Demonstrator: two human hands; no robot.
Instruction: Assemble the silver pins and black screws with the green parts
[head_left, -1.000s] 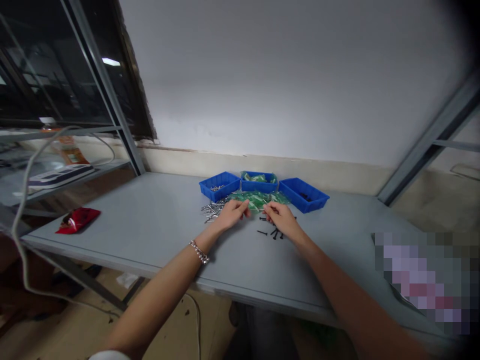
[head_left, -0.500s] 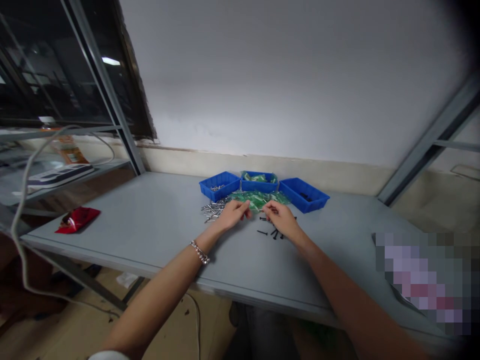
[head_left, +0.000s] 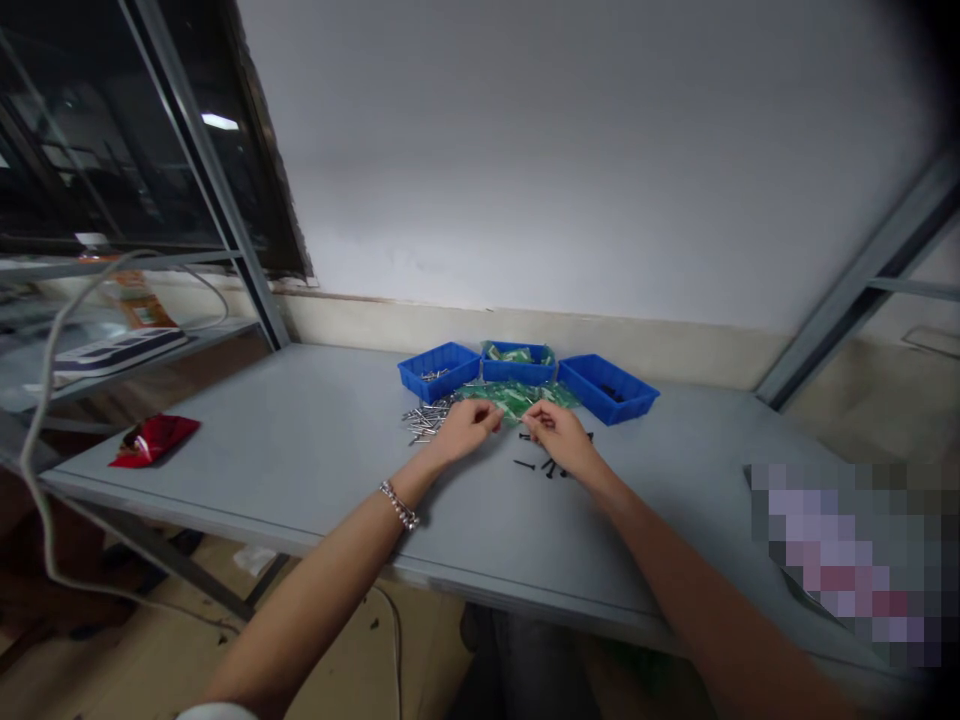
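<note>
While a gray table [head_left: 322, 450] held everything up, three blue bins [head_left: 454, 385] sat on it. Green bags [head_left: 514, 397] lay just in front of the middle bin [head_left: 519, 374]. The left hand [head_left: 466, 430] and right hand [head_left: 561, 432] were in front of that bin too, fingers bent; whether they pinched anything was too small to tell. Shiny metal bits [head_left: 421, 420] lay front-left of it, black screws [head_left: 525, 464] front-right.

Workshop, prob.: grey bench [head_left: 315, 460] w/ blk screws [head_left: 525, 464], blue bins [head_left: 519, 374].

Head-worn camera, 1: above and behind near edge of tabletop [head_left: 322, 450], close by, facing forward and down, toward wall [head_left: 570, 160].
</note>
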